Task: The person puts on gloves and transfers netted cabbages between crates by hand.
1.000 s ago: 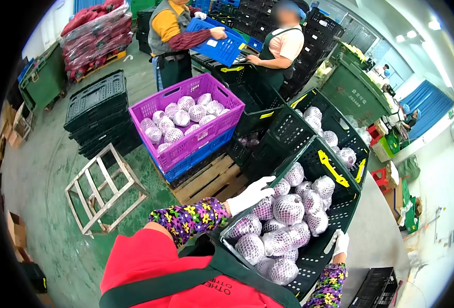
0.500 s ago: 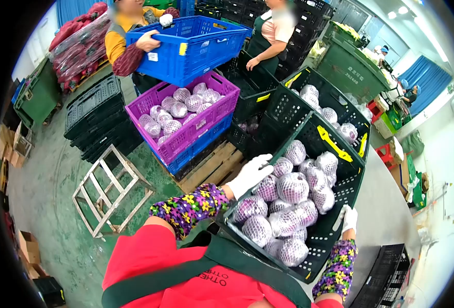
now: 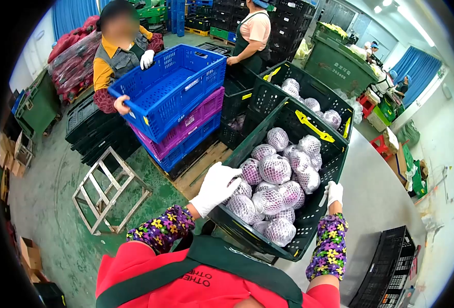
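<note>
A dark green crate point(image 3: 311, 205) stands tilted toward me at the edge of a metal table. It holds several round purplish vegetables point(image 3: 275, 169) in white foam nets; their exact kind is hard to tell. My left hand point(image 3: 214, 189), in a white glove, is at the crate's left rim with its fingers bent over the edge. My right hand point(image 3: 333, 194), also gloved, grips the crate's right side at the handle slot, its fingertips partly hidden. Behind it stands another dark crate point(image 3: 347, 120) with more netted vegetables point(image 3: 291, 88).
A co-worker point(image 3: 116, 61) holds a blue crate point(image 3: 186, 97) above a purple crate point(image 3: 191, 120). Another person point(image 3: 252, 41) stands behind dark crates. A metal stool frame point(image 3: 108, 192) is on the floor at left. A black crate point(image 3: 381, 272) lies on the metal table point(image 3: 376, 190) at right.
My left hand has moved back from over the vegetables to the crate's left rim. The co-worker's blue crate has come down over the purple crate, hiding its contents. My view has shifted slightly.
</note>
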Tool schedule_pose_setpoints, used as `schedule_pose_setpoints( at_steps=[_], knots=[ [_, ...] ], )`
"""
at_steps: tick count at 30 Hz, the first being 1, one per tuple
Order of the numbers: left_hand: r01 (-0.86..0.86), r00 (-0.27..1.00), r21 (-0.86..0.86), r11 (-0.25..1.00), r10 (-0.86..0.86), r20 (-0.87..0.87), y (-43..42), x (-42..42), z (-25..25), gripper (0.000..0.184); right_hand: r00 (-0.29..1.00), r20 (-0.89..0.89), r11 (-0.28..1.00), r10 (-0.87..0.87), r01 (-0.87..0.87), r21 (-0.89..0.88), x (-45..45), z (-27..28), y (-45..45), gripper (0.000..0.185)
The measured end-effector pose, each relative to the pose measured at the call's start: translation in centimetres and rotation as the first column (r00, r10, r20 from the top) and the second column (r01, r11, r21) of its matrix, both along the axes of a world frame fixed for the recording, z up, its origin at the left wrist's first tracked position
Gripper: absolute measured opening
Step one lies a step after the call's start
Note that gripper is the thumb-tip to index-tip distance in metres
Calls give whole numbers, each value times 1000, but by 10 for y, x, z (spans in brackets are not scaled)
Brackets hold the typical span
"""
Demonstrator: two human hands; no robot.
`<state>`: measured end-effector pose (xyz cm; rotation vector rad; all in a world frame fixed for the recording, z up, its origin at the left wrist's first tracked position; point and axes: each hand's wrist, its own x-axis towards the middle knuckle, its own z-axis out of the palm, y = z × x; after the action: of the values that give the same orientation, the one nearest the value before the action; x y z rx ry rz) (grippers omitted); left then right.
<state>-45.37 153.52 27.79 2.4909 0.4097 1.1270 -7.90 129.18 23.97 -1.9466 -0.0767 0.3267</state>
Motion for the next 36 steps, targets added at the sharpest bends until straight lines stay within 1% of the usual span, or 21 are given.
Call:
schedule_pose_setpoints(
  at_steps=[2,3,6,7,8,11,12,14,18,22,24,27,28,30,31,32,33,34,35,36],
  knots=[
    [-30,997,89,996,37,-70,-1,0,-3,20,999,-44,1000,-12,12,20,2,-2,1,14],
    [-40,998,110,993,45,-43,-1,1,-3,18,999,-41,1000,-11,12,26,1,0,2,14],
    [-50,999,69,996,51,-9,-2,3,-2,15,1000,-19,998,-17,18,58,1,-1,2,15],
    [-51,998,145,988,43,53,-2,3,-2,15,1000,-14,998,-14,15,60,2,-3,2,15],
    [-56,997,157,986,47,59,-2,3,-2,15,1000,-10,998,-9,10,62,4,-5,1,16],
    [-75,997,118,990,71,45,-1,2,-9,13,1000,19,997,2,-3,72,4,-8,0,18],
    [-90,995,87,992,86,57,-2,2,-9,12,1000,-7,999,-20,21,45,7,-8,3,18],
    [-101,995,82,991,99,31,-1,1,-9,12,1000,-2,999,-28,28,41,6,-6,3,17],
    [-97,994,95,991,93,50,2,1,-10,12,1000,-4,999,-18,18,35,12,-11,4,18],
    [-93,993,63,994,87,83,1,2,-10,14,1000,-12,1000,-23,23,-1,17,-12,3,19],
    [-95,995,83,992,94,20,1,-2,-8,13,1000,-1,1000,-28,28,-12,19,-15,2,20],
    [-83,996,50,995,84,-8,0,-3,-5,13,1000,22,999,-7,8,-32,23,-16,0,25],
    [-91,996,43,995,92,-7,0,-3,-5,13,1000,30,999,-10,11,-46,24,-16,0,26],
    [-77,997,87,993,75,35,1,-3,-6,12,999,39,998,-3,5,-63,19,-12,1,24],
    [-73,995,113,991,64,82,1,-2,-6,11,999,47,999,1,1,-54,22,-13,1,22],
    [-69,995,109,992,60,78,3,-4,-6,11,999,54,999,1,2,-46,23,-15,0,20],
    [-87,995,141,986,79,62,4,-4,-7,12,997,73,999,30,-31,9,18,-12,1,16],
    [-84,996,169,982,78,45,2,0,-8,15,999,52,999,-10,7,48,14,-11,1,15],
    [-95,995,111,989,90,46,1,-1,-5,16,997,60,997,47,-50,63,18,-15,-5,17],
    [-95,994,135,986,87,70,2,2,-9,15,988,138,992,66,-50,-118,7,-1,-4,24]
  ],
)
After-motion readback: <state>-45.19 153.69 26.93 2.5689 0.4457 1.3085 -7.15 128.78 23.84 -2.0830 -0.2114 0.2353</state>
